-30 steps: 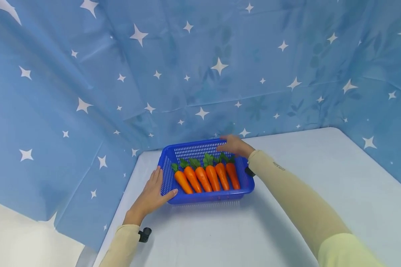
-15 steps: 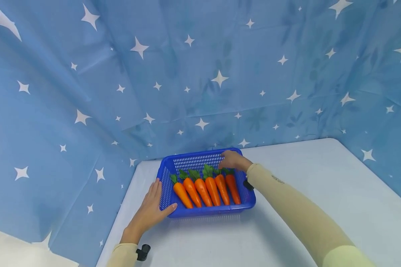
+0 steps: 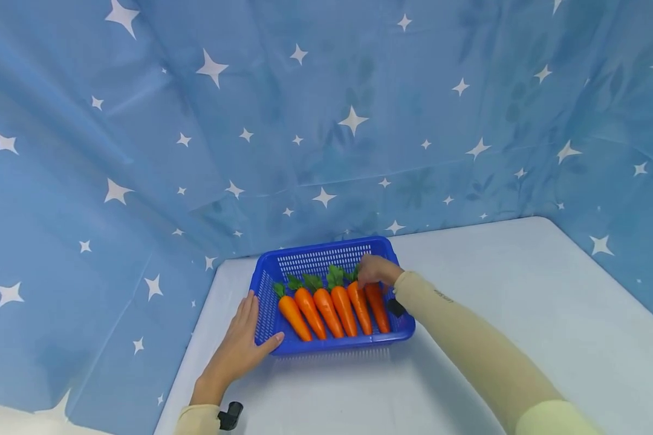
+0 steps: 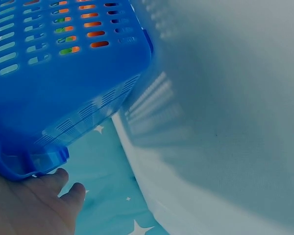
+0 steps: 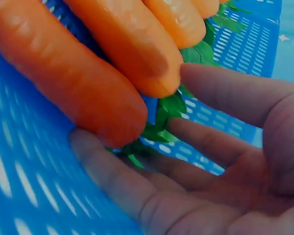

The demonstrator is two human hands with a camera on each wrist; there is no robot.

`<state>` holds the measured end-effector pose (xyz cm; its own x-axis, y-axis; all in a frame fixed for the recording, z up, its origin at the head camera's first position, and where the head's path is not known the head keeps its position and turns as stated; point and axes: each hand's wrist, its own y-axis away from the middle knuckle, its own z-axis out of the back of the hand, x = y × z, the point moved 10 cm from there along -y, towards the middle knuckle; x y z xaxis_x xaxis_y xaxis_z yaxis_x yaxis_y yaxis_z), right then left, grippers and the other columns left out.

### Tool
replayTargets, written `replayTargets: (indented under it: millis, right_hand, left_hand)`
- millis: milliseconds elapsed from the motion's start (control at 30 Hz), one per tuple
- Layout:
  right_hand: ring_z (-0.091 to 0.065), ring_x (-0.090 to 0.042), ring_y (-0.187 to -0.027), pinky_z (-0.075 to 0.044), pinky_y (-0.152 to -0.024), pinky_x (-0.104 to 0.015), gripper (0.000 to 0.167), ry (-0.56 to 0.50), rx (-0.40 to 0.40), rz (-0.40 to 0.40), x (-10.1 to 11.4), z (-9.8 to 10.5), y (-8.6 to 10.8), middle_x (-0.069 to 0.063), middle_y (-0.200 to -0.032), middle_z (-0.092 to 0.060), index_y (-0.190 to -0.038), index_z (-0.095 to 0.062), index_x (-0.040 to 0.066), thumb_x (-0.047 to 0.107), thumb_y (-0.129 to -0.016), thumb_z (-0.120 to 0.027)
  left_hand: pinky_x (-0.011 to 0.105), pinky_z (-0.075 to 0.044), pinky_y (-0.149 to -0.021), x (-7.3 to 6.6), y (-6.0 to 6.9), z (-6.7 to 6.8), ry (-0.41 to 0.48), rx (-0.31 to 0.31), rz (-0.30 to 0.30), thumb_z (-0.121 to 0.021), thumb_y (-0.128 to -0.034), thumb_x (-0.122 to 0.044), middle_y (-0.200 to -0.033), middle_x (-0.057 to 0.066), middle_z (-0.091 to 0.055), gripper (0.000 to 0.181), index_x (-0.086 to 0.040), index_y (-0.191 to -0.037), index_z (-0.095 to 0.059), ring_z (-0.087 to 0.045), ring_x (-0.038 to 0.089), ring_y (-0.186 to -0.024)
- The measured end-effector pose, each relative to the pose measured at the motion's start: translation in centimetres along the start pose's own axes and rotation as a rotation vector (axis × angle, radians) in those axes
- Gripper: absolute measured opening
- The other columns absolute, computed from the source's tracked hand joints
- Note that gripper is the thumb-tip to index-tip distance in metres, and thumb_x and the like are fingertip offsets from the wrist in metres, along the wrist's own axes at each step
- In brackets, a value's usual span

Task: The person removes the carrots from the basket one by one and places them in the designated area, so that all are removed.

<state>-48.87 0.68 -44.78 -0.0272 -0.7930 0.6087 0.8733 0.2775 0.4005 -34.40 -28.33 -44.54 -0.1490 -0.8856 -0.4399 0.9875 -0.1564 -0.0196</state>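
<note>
Several orange carrots [image 3: 326,311] with green leaf tops lie side by side in a blue plastic basket [image 3: 326,347], leaves towards the back. My left hand [image 3: 238,347] rests against the basket's left rim, fingers straight, thumb at the front corner. Over the leafy end of the rightmost carrot [image 3: 378,308] is my right hand [image 3: 378,270], reaching down inside. In the right wrist view, its thumb touches the neighbouring carrot [image 5: 127,44], while the other fingers [image 5: 117,181] spread beside and below the rightmost carrot's end [image 5: 103,107]. Space shows between thumb and fingers.
The basket stands on a white table [image 3: 484,284], close to its back edge. Behind and to the left hangs a blue curtain [image 3: 283,151] with white stars. A small black device [image 3: 230,415] is worn on the left wrist.
My right hand has come down from near the back rim into the basket, to the leafy ends of the right-hand carrots. The left hand stays against the basket. The head view has shifted slightly.
</note>
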Motion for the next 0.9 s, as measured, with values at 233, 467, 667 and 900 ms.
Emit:
replayTargets:
  millis: [233, 467, 667, 900]
  right_hand:
    - [-0.034, -0.015, -0.054, -0.041, -0.049, -0.027, 0.041, 0.239, -0.055, 0.063, 0.0, -1.2, -1.1, 0.001, -0.061, -0.033, -0.058, -0.04, 0.014, -0.008, -0.082, -0.064]
    - [-0.039, -0.019, -0.053, -0.036, -0.049, -0.027, 0.033, 0.211, -0.118, 0.047, -0.4, -1.3, -1.4, -0.004, -0.06, -0.042, -0.063, -0.046, 0.01, -0.011, -0.08, -0.066]
    - [-0.035, -0.016, -0.049, -0.034, -0.046, -0.026, 0.035, 0.168, -0.119, 0.054, -0.1, -1.2, -1.2, -0.002, -0.058, -0.035, -0.062, -0.044, 0.01, -0.012, -0.08, -0.063]
    - [-0.037, -0.018, -0.055, -0.035, -0.049, -0.028, 0.024, 0.166, -0.142, 0.086, 0.8, 0.0, -0.7, -0.004, -0.064, -0.041, -0.071, -0.049, 0.007, -0.011, -0.08, -0.062]
  left_hand:
    - [0.065, -0.009, -0.126, -0.1, 0.1, 0.1, 0.015, -0.005, -0.002, -0.064, -0.0991, -0.062, -0.178, 0.019, 0.002, 0.112, 0.002, -0.17, -0.006, -0.002, 0.044, -0.163]
    - [0.066, -0.011, -0.125, -0.2, 0.0, 0.4, 0.023, -0.009, -0.004, -0.065, -0.0995, -0.06, -0.178, 0.02, 0.001, 0.111, 0.003, -0.17, -0.007, -0.005, 0.046, -0.162]
    - [0.066, -0.013, -0.125, -0.2, 0.0, 0.6, 0.019, -0.017, 0.0, -0.066, -0.0989, -0.06, -0.179, 0.018, 0.0, 0.111, 0.002, -0.17, -0.009, -0.006, 0.044, -0.162]
    - [0.066, -0.012, -0.125, -0.3, 0.0, 0.5, 0.031, -0.013, -0.004, -0.065, -0.099, -0.061, -0.178, 0.02, 0.0, 0.11, 0.003, -0.17, -0.01, -0.006, 0.046, -0.162]
